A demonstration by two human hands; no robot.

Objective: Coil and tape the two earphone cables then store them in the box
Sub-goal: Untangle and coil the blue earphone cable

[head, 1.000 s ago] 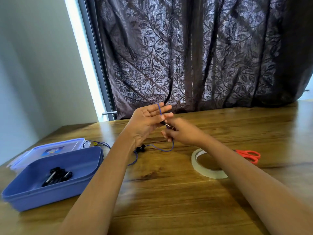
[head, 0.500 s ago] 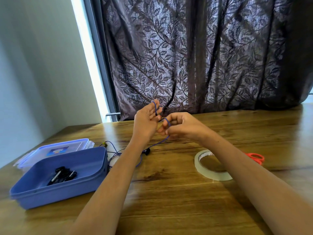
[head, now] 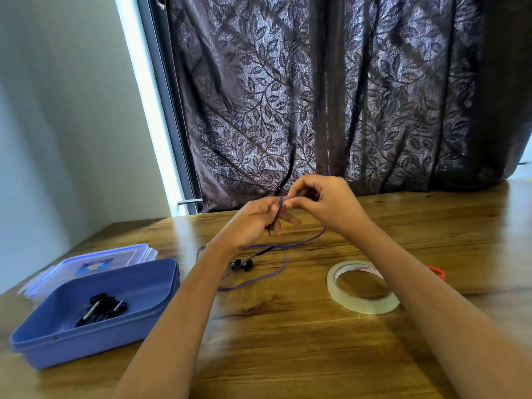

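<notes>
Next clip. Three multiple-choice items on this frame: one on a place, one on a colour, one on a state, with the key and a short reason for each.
1. Where is the tape roll?
A. In the box
B. Flat on the table, right of the loose cable
C. On the windowsill

2. What colour is the cable looped round the left hand fingers?
A. Purple
B. White
C. Green

3. What state is the box in?
A. Closed
B. Open and empty
C. Open, with a black bundle inside

Key:
1 B: the roll lies on the wood beside the right forearm.
2 A: the loop on the fingers and the slack on the table are purple.
3 C: the box has no cover on it, and a dark bundle lies on its floor.
</notes>
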